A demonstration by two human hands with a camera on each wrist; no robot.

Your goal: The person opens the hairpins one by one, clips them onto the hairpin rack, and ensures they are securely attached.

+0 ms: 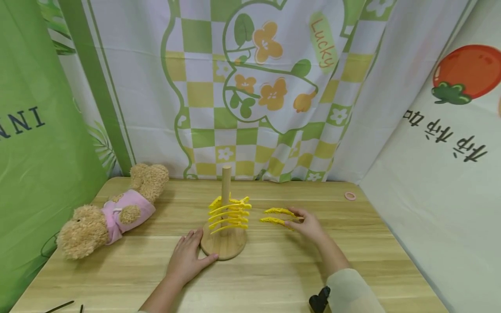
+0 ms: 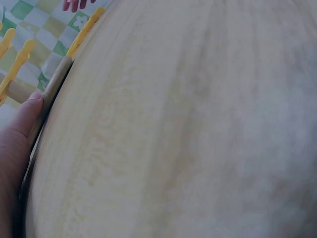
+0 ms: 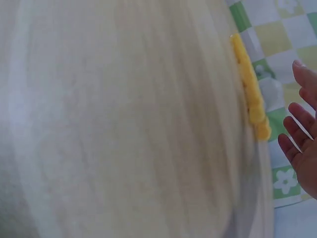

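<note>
A wooden stand has a round base and an upright post. Several slim yellow plastic pieces, shaped like hair clips, are stacked around its post. My left hand rests at the base's left and front edge, its thumb straight along the rim in the left wrist view. Right of the stand, two more yellow pieces lie side by side on the table. Over their right ends is my right hand; the right wrist view shows its fingers spread and apart from a yellow piece.
A plush bear in pink lies on its side at the table's left. A small pink ring sits near the back right corner. Patterned curtains hang behind the wooden table. Dark thin objects show at the front left.
</note>
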